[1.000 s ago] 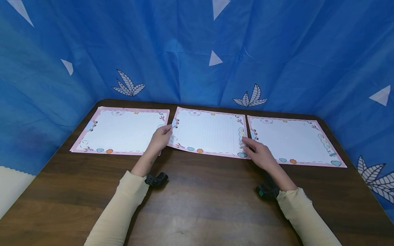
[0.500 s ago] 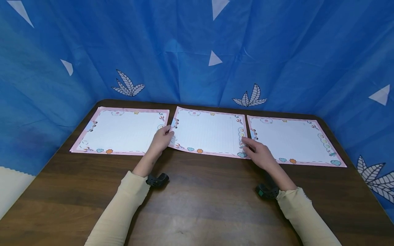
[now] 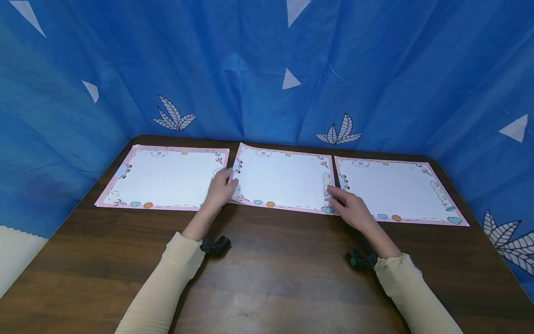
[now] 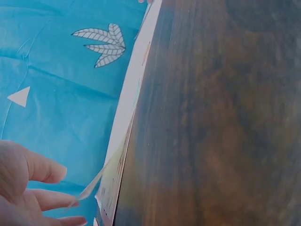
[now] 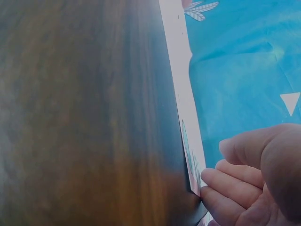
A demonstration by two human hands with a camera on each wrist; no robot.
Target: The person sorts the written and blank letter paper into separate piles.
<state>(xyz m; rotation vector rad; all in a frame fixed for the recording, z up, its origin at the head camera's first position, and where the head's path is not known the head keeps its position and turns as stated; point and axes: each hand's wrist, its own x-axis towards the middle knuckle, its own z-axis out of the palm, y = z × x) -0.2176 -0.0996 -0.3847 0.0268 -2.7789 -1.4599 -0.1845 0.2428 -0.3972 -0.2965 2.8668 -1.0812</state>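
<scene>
Three pink-bordered paper sheets lie in a row. My left hand (image 3: 221, 189) is at the left edge of the middle sheet (image 3: 280, 181). In the left wrist view its fingertips (image 4: 75, 203) touch the raised edge of the top paper (image 4: 91, 186), with the thumb held apart. Another sheet shows beneath that lifted edge. My right hand (image 3: 351, 209) rests at the middle sheet's right edge, fingers against it and thumb apart in the right wrist view. The left sheet (image 3: 167, 178) and right sheet (image 3: 400, 190) lie flat on either side.
A dark wooden table (image 3: 267, 269) carries the sheets along its far side. Behind it hangs a blue cloth (image 3: 258, 102) with white triangles and leaf prints. Black devices (image 3: 214, 246) are strapped to both wrists.
My left hand has shifted slightly right and turned a little. The middle sheet's left edge now curls up higher. My right hand has stayed in place.
</scene>
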